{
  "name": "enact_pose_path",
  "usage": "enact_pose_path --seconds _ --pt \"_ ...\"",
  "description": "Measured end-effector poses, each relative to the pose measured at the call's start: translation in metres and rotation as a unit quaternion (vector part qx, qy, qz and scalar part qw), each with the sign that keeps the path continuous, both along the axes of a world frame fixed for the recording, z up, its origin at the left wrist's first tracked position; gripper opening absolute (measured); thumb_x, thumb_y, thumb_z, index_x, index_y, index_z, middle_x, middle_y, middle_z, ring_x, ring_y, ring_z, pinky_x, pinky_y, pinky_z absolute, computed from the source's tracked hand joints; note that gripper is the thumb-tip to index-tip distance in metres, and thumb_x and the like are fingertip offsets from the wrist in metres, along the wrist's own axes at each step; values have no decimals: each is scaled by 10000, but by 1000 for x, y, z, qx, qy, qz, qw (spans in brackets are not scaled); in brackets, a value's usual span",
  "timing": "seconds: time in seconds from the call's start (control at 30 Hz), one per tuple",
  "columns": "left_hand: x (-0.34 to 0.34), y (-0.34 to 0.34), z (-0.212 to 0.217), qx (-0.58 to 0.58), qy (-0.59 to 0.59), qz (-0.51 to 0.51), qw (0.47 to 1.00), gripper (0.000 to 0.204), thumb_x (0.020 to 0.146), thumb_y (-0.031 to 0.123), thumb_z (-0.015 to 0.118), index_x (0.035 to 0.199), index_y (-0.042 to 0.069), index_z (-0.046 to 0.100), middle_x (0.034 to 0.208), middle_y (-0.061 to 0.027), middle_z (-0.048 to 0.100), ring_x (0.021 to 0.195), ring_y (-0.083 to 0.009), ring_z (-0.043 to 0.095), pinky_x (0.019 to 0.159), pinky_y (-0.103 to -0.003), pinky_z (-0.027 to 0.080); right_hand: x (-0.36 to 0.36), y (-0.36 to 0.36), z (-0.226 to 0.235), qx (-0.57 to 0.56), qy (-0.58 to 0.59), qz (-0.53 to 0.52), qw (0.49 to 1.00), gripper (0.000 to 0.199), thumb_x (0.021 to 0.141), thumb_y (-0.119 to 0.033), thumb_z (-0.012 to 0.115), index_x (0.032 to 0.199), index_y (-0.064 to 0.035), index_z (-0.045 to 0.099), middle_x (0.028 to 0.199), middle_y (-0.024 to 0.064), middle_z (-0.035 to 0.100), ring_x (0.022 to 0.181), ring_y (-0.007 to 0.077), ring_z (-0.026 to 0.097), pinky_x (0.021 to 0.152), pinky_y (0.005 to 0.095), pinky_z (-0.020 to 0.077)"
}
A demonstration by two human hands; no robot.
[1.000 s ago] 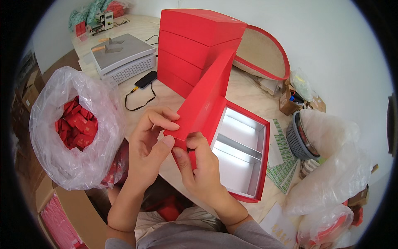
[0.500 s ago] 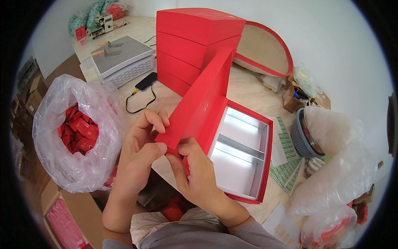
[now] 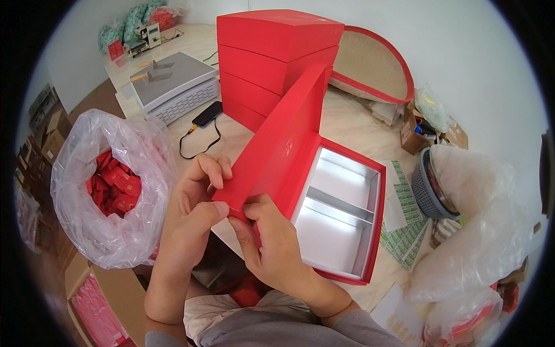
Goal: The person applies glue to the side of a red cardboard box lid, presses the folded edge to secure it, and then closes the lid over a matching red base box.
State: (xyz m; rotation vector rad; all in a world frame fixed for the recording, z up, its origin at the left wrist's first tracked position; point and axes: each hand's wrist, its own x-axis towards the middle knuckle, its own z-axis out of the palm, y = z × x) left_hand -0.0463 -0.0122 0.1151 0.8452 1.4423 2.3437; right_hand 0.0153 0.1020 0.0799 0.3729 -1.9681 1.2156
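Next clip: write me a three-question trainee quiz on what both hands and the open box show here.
1. True or false: both the left hand and the right hand pinch the near corner of the raised red cardboard lid.
2. How many silver-lined compartments does the open red gift box show?
3. What fills the clear plastic bag on the person's left? A) small red packets B) green sticker sheets C) grey baskets

Key: 1 true. 2 two, split by one divider. 3 A.

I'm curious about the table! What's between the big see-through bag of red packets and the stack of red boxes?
In the head view, a black phone with its dark cable lies on the table between the bag of red packets and the stack of red boxes.
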Motion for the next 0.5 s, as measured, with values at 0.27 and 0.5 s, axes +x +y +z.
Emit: enact_pose_path --seconds 0.27,0.5 --pt "1 1 2 -4 -9 3 1000 257 663 66 555 880 117 425 1025 -26 430 1007 -122 416 940 -253 299 -1 1 -2 -3 3 3 1000 170 812 39 595 937 6 484 790 166 487 669 353 520 559 393 430" --pt "2 3 1 -2 -10 2 1000 268 671 84 583 886 116 425 1025 -25 424 1008 -117 413 940 -251 293 0 1 -1 -3 4 1 1000 170 810 40 594 933 9 481 791 166 489 675 356 523 563 398 431"
